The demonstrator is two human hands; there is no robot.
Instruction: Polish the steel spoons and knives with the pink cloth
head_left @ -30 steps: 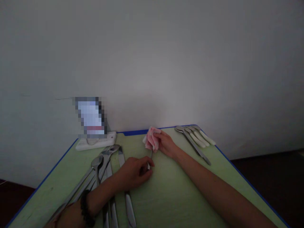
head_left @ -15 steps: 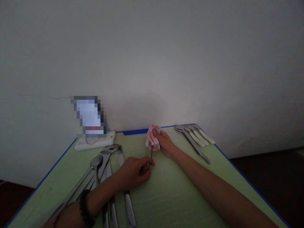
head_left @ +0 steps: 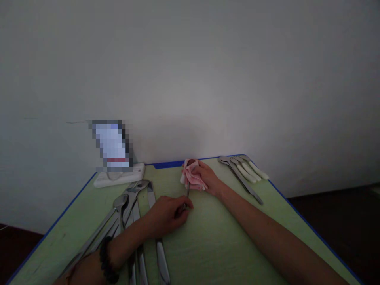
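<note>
My left hand (head_left: 169, 215), with a dark beaded band on the wrist, is closed on the handle of a metal utensil (head_left: 188, 190). The utensil's far end is hidden in a pink and white cloth (head_left: 194, 179), so its kind cannot be told. My right hand (head_left: 208, 177) is wrapped round that cloth at the far middle of the green table (head_left: 208, 245). Several spoons and knives, including a spoon (head_left: 120, 202) and a knife (head_left: 162, 259), lie beside and under my left forearm.
At the far right lie metal utensils (head_left: 242, 180) and several white-handled pieces (head_left: 247, 172). A blurred phone (head_left: 111, 144) leans above a white block (head_left: 133, 176) at the back left. The wall (head_left: 190, 79) rises behind the table.
The cloth has turned and its folds now spread lower and to the right, with my right fingers shifted on it. My left hand has hardly moved.
</note>
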